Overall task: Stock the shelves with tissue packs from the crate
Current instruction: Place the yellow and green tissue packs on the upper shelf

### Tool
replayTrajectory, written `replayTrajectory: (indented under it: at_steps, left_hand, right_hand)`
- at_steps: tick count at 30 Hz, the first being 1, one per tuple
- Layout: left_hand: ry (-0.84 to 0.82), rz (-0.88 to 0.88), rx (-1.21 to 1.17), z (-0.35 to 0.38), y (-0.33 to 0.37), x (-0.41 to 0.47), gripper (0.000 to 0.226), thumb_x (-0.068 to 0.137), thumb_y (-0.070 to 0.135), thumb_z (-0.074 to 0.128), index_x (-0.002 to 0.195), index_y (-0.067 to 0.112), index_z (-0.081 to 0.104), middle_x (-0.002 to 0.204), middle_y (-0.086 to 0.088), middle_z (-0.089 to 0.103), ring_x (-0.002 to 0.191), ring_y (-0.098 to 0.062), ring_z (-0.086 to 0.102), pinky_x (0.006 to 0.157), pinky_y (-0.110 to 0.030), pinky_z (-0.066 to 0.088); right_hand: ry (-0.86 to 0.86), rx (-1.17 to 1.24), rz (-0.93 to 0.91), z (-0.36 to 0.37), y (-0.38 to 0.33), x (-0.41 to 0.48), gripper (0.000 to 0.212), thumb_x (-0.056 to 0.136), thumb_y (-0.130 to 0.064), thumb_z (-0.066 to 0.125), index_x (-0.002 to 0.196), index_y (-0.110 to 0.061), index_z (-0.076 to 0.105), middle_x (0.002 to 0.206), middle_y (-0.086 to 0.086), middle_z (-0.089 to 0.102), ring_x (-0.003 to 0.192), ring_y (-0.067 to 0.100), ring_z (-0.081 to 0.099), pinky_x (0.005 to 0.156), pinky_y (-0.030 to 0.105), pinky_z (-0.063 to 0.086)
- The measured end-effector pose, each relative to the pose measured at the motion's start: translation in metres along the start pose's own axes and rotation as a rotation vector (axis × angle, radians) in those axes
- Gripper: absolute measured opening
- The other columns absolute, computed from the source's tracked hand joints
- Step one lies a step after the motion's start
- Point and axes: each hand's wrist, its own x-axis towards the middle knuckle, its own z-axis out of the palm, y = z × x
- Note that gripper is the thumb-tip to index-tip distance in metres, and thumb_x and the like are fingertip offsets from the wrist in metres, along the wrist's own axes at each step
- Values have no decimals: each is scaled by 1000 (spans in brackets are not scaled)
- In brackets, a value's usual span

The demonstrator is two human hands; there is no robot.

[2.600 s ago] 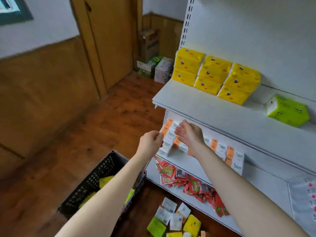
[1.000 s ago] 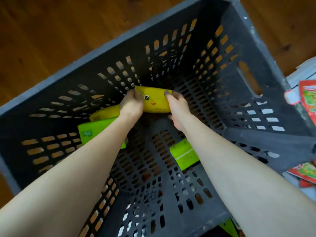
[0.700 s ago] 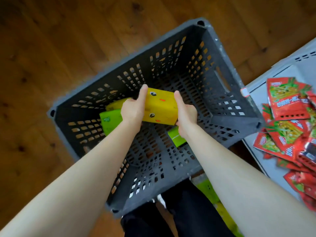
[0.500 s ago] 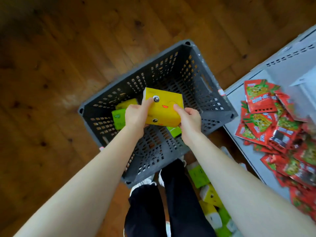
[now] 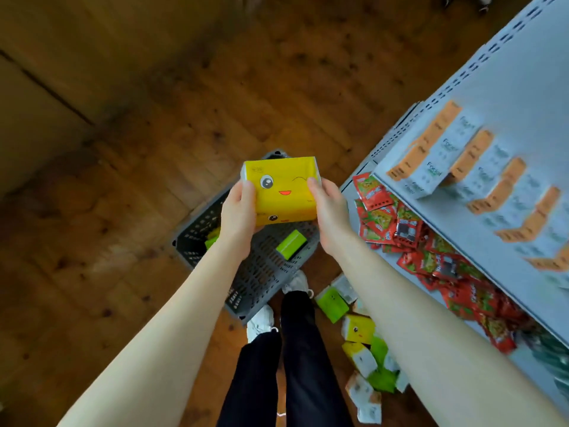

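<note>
A yellow tissue pack (image 5: 284,189) with a cartoon face hangs in the air above the dark grey crate (image 5: 264,272). My left hand (image 5: 238,214) grips its left end and my right hand (image 5: 329,211) grips its right end. Down in the crate lie a green tissue pack (image 5: 291,248) and, partly hidden by my left wrist, yellow and green packs (image 5: 212,238). The grey shelf unit (image 5: 505,124) stands to the right of the pack I hold.
Orange-and-white packs (image 5: 437,155) line a shelf at right. Red snack sachets (image 5: 409,238) are heaped on the lower shelf. Green, yellow and white packs (image 5: 360,334) are scattered at the foot of the shelves. My legs and shoes (image 5: 277,334) stand beside the crate on the wooden floor.
Both hands have lifted the yellow pack up out of the crate, well above its rim. My view has risen and now takes in the shelves at right.
</note>
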Motion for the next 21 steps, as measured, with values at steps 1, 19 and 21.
replayTrajectory:
  at_steps: [1,19,21]
  left_hand:
    - [-14,25,6,3,14,-13,33,100,37,32,127,27,48,111,1,59,98,-19,58,71,-32,50]
    - [-286,517,90,107,207,-180,19,100,24,30,93,19,47,87,-1,54,74,-12,50,63,-26,43]
    - [-299,559,99,130,221,-192,15,100,23,31,100,13,43,89,-2,52,72,-10,49,58,-24,41]
  right_hand:
    - [18,-8,-37,-6,-15,-12,28,96,-29,46,121,-18,54,115,3,59,106,18,57,90,34,47]
    - [335,6,-415,-123,-216,-167,41,102,-32,29,135,-11,43,128,7,51,113,22,50,87,27,38]
    - [393,23,-439,-143,-232,-173,37,101,-31,30,129,-13,46,129,11,52,118,27,50,94,36,42]
